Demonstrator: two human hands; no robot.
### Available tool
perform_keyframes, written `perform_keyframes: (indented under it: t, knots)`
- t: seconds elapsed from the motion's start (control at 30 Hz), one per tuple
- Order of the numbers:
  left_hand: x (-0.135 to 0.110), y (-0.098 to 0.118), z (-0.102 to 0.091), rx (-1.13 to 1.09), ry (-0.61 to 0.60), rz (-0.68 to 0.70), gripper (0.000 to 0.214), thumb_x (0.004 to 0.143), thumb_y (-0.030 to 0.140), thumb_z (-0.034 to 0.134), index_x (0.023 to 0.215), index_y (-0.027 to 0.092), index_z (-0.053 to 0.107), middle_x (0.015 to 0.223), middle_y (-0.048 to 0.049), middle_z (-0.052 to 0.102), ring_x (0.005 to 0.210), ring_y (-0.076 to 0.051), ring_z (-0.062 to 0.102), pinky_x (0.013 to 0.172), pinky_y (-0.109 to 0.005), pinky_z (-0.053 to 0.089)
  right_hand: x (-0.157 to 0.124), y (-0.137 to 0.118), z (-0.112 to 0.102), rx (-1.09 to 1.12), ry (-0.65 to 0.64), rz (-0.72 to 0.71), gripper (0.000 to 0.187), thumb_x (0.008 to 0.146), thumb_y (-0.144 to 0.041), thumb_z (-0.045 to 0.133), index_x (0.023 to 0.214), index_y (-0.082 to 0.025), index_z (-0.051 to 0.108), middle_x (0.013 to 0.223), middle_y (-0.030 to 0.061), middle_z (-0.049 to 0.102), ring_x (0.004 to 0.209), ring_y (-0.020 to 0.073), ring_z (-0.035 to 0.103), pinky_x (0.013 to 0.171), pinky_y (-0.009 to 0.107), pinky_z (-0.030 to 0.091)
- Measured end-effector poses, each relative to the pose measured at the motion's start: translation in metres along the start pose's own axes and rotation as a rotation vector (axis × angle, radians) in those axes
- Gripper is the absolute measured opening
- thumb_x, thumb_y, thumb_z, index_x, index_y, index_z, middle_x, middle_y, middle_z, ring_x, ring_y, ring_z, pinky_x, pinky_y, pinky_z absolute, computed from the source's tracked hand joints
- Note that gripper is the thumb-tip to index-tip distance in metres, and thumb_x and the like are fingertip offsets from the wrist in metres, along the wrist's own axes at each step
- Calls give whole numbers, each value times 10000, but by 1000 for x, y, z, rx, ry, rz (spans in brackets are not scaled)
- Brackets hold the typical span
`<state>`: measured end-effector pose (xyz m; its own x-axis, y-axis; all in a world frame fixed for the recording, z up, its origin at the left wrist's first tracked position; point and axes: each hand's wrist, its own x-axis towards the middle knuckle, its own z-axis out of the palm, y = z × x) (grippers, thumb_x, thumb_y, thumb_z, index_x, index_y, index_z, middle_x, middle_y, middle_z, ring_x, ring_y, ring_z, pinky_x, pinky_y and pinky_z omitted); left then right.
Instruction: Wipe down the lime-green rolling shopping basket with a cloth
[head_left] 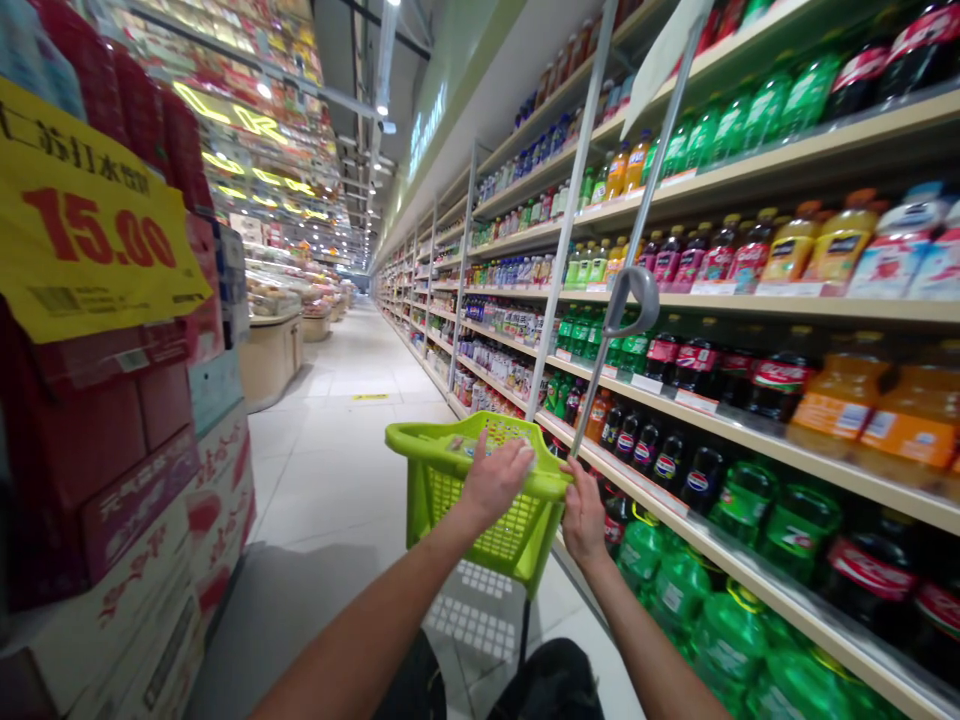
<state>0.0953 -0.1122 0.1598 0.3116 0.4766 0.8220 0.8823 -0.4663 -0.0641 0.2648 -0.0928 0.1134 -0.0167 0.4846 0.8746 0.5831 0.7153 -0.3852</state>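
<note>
A lime-green wheeled shopping basket (487,515) stands in front of my knees, its lattice side facing me. My left hand (495,480) lies across the near rim with its thumb raised and fingers curled over the basket's inside; a small whitish patch shows at the fingertips, too unclear to name. At the basket's right corner, my right hand (583,515) has its fingers closed on the rim beside the foot of the pull handle (634,300). That grey metal pole slants up to the right and carries a looped grip. Something pale lies in the basket, mostly hidden.
Drink shelves (750,300) line the right side close by, with cola bottles (697,360) and large green bottles (727,640). Stacked cartons (135,560) rise at the left under a yellow price sign (97,220). A tiled aisle (345,370) runs ahead past display counters (270,360).
</note>
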Motion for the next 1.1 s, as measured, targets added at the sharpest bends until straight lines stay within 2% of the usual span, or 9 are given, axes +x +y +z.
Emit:
perform_keyframes:
  t: [0.13,0.33,0.4,0.5,0.6,0.67,0.83,0.9,1.1]
  knots:
    - [-1,-33,-17,33,21,-245,238,855,249,381,1054,227,509,1132,-62,599,1003,-196,563,1026,-556,145,5,-5,-1,109,28,124,450,865,-342,277,1275,-174,357,1130,93,560,1062,217,498,911,432,371]
    - [11,40,13,-39,-57,128,205,857,249,380,1010,229,515,1146,-31,583,1074,-157,510,1059,-480,150,9,-4,-3,272,103,241,496,873,-368,263,1327,-168,255,1269,140,452,1073,220,518,873,393,418]
    - [12,48,16,-36,-60,188,204,851,242,390,1011,232,516,1175,-33,563,1106,-156,486,1065,-468,144,8,1,-7,247,85,217,488,876,-363,258,1322,-167,267,1277,144,444,1068,218,524,883,396,413]
    - [7,14,2,-30,-55,86,229,835,215,418,1040,258,510,1177,-23,566,1080,-157,509,1062,-492,134,10,4,-14,107,23,167,467,873,-350,261,1298,-167,325,1230,134,494,1022,216,551,885,417,406]
    - [0,-36,-19,9,-37,-235,245,832,218,415,1053,258,511,1156,-40,583,1049,-191,534,1025,-568,146,18,-5,-12,-91,-20,49,415,859,-329,307,1232,-191,426,1178,104,545,1033,224,536,928,468,347]
    - [-1,-49,-26,36,-5,-379,244,838,230,396,1050,240,517,1134,-61,596,1028,-212,547,998,-592,173,26,-17,-3,-181,-55,-45,380,854,-302,328,1190,-198,473,1186,93,544,1099,225,489,962,483,294]
    - [2,-14,-9,-58,-23,-75,242,856,242,372,1048,273,517,1147,-18,592,1049,-162,535,1043,-508,145,33,-43,23,-268,-137,-99,365,866,-263,304,1170,-196,496,1116,84,599,1015,210,543,942,453,304]
    - [2,-15,-8,-59,-37,-29,237,857,248,373,1038,286,521,1144,-2,595,1046,-152,537,1050,-500,129,31,-43,25,-289,-148,-110,362,864,-263,316,1167,-192,500,1079,84,619,938,209,574,910,434,330]
    - [-22,-95,-40,92,8,-463,265,853,273,344,1038,248,532,1104,-60,617,1003,-216,562,996,-590,164,26,-29,12,-210,-125,-110,367,839,-268,353,1160,-194,513,863,35,672,748,183,589,748,332,420]
